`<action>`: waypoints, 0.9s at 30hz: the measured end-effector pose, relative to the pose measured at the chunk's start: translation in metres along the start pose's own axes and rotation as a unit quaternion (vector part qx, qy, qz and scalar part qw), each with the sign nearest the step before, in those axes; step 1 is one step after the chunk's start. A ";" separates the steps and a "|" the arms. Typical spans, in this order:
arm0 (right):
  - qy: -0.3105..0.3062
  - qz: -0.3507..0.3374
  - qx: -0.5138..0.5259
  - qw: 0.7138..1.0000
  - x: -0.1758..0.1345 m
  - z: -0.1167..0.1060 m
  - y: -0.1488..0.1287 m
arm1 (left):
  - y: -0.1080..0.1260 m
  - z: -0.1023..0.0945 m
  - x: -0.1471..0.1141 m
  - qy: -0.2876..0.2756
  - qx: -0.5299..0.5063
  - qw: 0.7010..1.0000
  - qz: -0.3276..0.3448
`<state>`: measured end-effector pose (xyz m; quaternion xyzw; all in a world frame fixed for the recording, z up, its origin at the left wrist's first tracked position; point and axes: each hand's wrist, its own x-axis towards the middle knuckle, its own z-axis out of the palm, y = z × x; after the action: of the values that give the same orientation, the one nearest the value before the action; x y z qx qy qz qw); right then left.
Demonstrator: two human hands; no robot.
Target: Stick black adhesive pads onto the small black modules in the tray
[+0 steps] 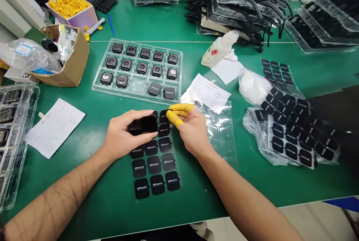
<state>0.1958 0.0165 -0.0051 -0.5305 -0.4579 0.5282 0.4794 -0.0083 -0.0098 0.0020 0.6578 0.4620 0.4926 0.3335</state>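
My left hand [123,130] grips a black smartwatch case [149,124] between thumb and fingers, its dark glossy face toward me. My right hand [190,125], with yellow finger cots on thumb and fingers, pinches the edge of a black square sticker [163,116]. Whether that sticker has come off its backing cannot be made out. Below both hands lies a clear sheet of black "HiFuture" stickers [154,165] in rows. Beyond them a clear plastic tray [137,90] holds several watch cases, most back side up; two near its front right corner show "HiFuture" stickers.
A cardboard box [73,61] and a box of yellow finger cots [81,14] stand left. A white bottle [221,48] and written paper [209,91] lie beyond my right hand. More sticker sheets [291,149] are heaped right. Stacked trays with straps [232,5] stand behind.
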 end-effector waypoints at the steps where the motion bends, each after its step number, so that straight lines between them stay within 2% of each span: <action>1: 0.011 -0.013 -0.003 1.000 0.000 0.001 0.001 | 0.000 -0.001 0.002 -0.005 -0.042 0.998 -0.047; 3: 0.028 -0.059 -0.019 0.998 0.000 0.002 0.004 | -0.001 -0.004 0.006 -0.018 -0.122 0.984 -0.132; 5: 0.028 -0.133 -0.050 0.990 0.003 -0.001 0.005 | -0.003 -0.006 0.010 -0.026 -0.169 0.968 -0.183; 7: 0.005 -0.200 -0.065 0.978 0.007 -0.009 0.001 | -0.005 -0.008 0.012 -0.031 -0.180 0.962 -0.204; 9: -0.034 -0.213 -0.018 0.976 0.010 -0.019 -0.007 | -0.005 -0.008 0.012 -0.032 -0.155 0.967 -0.199; 12: -0.060 -0.114 0.093 0.987 0.007 -0.028 -0.023 | -0.003 -0.005 0.008 -0.037 -0.050 0.986 -0.153; 14: -0.037 -0.024 0.099 0.994 0.000 -0.023 -0.028 | -0.002 -0.002 0.006 -0.056 0.023 0.992 -0.108; 16: -0.007 0.039 0.064 0.997 -0.008 -0.011 -0.028 | -0.001 0.000 0.005 -0.077 0.062 0.992 -0.072; 21: -0.014 0.101 0.028 0.994 -0.016 0.013 -0.018 | -0.002 0.000 0.005 -0.091 0.074 0.992 -0.054; 27: -0.032 0.124 0.012 0.992 -0.013 0.011 -0.015 | -0.002 0.001 0.004 -0.117 0.096 0.988 -0.033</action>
<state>0.1847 0.0057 0.0120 -0.5601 -0.3977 0.6057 0.4016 -0.0073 -0.0055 0.0010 0.7244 0.4865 0.3538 0.3367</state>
